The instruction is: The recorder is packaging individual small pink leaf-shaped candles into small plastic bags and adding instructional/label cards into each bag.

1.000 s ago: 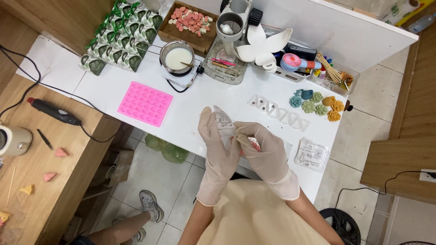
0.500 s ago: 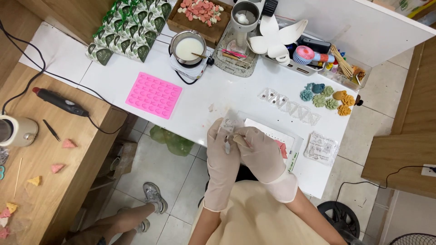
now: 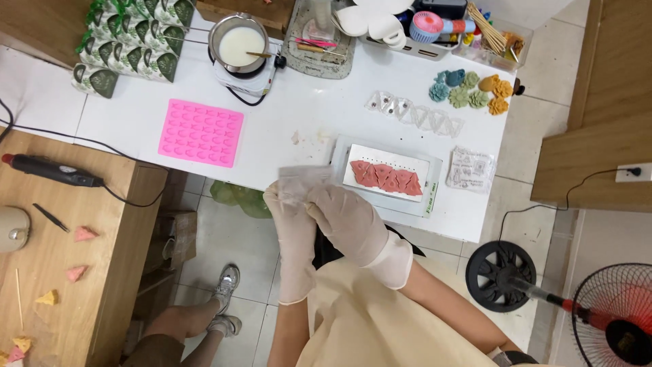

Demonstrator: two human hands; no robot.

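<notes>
A clear plastic bag (image 3: 301, 178) sits at centre frame, at the white table's (image 3: 299, 109) near edge, pinched between two gloved hands. The left hand (image 3: 293, 217) grips its lower side, fingers closed; the right hand (image 3: 343, 216) curls over beside it, touching. Left of them lies one pink mould (image 3: 201, 132). Right lies one tray (image 3: 387, 178) of pink triangular pieces.
</notes>
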